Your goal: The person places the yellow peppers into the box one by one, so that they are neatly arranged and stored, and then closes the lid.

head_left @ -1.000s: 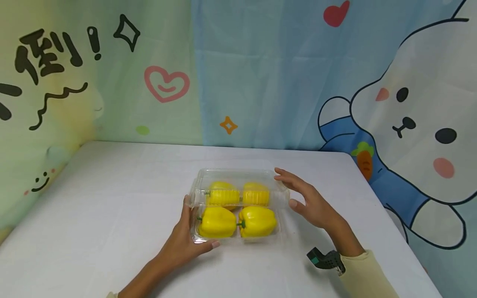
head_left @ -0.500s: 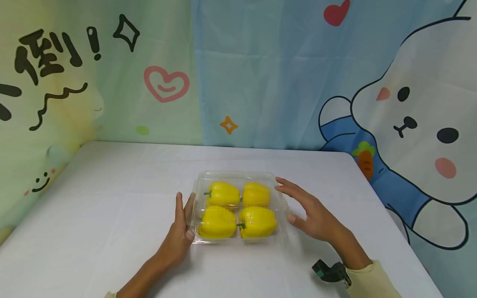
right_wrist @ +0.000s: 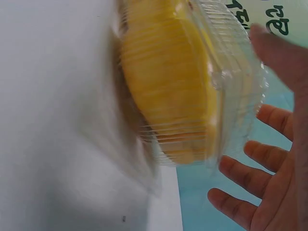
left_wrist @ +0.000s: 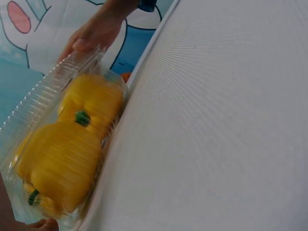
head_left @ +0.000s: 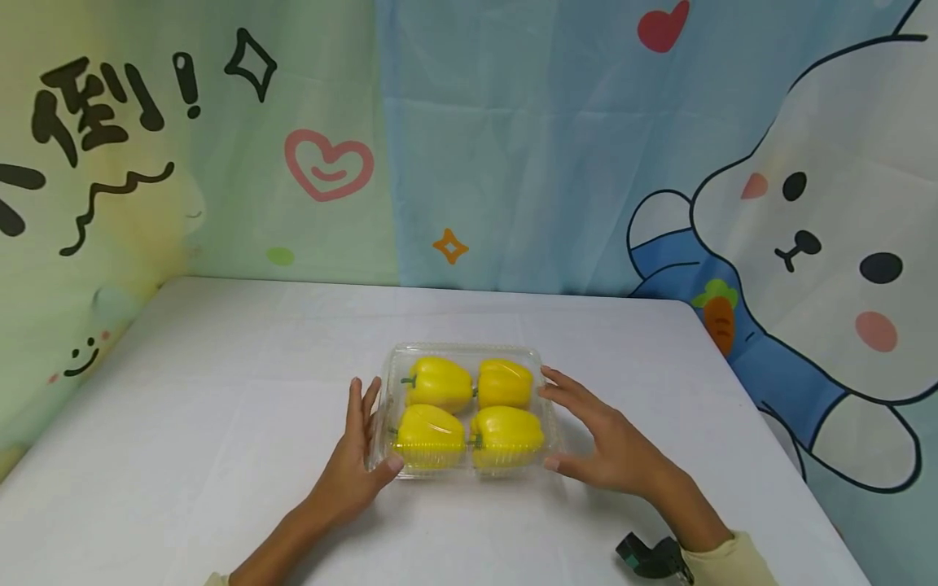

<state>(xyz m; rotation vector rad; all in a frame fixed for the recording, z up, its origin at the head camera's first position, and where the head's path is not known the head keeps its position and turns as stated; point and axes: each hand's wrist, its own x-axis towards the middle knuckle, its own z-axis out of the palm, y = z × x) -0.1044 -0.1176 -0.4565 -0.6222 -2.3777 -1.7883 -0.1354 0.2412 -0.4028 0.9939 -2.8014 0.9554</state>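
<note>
A clear plastic clamshell box [head_left: 469, 350] lies on the table in the head view, its lid down over several yellow bell peppers [head_left: 506, 435] with green stems. Along the box's left side stand the fairly straight fingers of my left hand [head_left: 350, 472], the thumb reaching to the front left corner. My right hand [head_left: 611, 443] is at the right side, fingers spread, fingertips right by the rim. In the right wrist view, that hand [right_wrist: 269, 173] is beside the ribbed edge, its fingers loosely extended. The left wrist view shows the peppers [left_wrist: 62, 163] through the plastic wall.
A white cloth covers the table [head_left: 242, 407]. Behind it hangs a printed curtain [head_left: 506, 146] with hearts and a white cartoon animal. A dark device [head_left: 652, 557] sits at my right wrist, by the pale yellow sleeve [head_left: 733, 561].
The lid has swung down from the back toward the front over the peppers. My left thumb moved off the front edge, then back near the corner. My right hand shifted slightly toward the front.
</note>
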